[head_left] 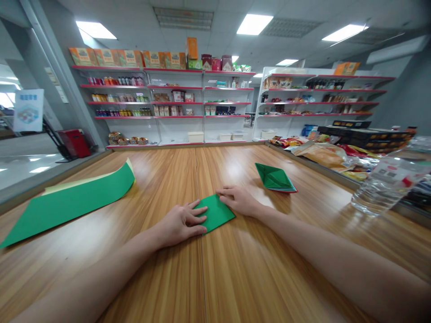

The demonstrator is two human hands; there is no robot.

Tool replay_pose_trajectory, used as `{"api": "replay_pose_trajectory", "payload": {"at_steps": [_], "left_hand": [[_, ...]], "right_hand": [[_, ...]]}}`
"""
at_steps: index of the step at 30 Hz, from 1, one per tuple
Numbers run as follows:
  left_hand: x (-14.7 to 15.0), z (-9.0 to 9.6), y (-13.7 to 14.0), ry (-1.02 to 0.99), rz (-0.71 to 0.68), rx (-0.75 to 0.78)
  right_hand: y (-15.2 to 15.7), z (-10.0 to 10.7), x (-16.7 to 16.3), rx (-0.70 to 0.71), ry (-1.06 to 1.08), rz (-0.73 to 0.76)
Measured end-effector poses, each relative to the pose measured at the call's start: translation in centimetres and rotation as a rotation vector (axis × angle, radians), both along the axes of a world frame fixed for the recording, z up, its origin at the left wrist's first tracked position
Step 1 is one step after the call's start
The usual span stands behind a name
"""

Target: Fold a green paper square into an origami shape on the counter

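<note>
A folded green paper square (217,216) lies flat on the wooden table (161,278), one corner toward me. My left hand (182,223) rests on its left side with the fingers spread. On the upper right edge lies my right hand (239,199), its fingers stretched out over the paper. Beyond my right hand sits a folded green paper piece (275,176) with creased triangular facets and a reddish layer under its edge. Off to the left, a long green sheet (76,204) curls up at its far right end, with pale yellow paper beneath it.
A clear water bottle (380,184) stands at the right. Snack packets (323,157) and dark boxes (370,137) are heaped beyond the table's right edge. Stocked shelves (175,87) line the back wall. On the far left stand a sign (28,110) and a red box (74,142).
</note>
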State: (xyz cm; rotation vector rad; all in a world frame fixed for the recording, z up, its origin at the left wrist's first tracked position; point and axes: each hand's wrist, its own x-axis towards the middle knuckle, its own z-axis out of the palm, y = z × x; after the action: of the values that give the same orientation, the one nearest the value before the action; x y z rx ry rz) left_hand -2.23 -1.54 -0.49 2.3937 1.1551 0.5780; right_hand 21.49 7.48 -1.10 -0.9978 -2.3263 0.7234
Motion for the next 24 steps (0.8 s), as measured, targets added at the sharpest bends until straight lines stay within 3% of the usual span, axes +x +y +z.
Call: {"api": "replay_pose_trajectory", "payload": {"at_steps": [6,10,13,15,19,24], "left_hand": [[0.2,-0.4,-0.7,-0.034,0.113,0.005],[0.5,-1.2,0.0,-0.393,0.245,-0.134],[0.7,-1.3,0.4,-0.709,0.174,-0.400],[0.7,-0.9,0.4,-0.827,0.174,-0.482],[0.7,-0.4,0.1,-0.945,0.357,-0.377],[0.9,-0.4,-0.2,-0.716,0.470,-0.090]], "right_hand": [[-1.4,-0.3,-0.4,-0.146,0.200,-0.131],[-1.7,-0.3,-0.6,-0.349,0.511,-0.143],[-2.2,-0.2,-0.8,-0.558,0.796,-0.111],[-2.7,0.0,-1.0,-0.582,0.775,-0.075],[-3.6,0.1,-1.1,-0.571,0.496,-0.024],[-3.8,0.0,-0.9,-0.562,0.313,0.064]]}}
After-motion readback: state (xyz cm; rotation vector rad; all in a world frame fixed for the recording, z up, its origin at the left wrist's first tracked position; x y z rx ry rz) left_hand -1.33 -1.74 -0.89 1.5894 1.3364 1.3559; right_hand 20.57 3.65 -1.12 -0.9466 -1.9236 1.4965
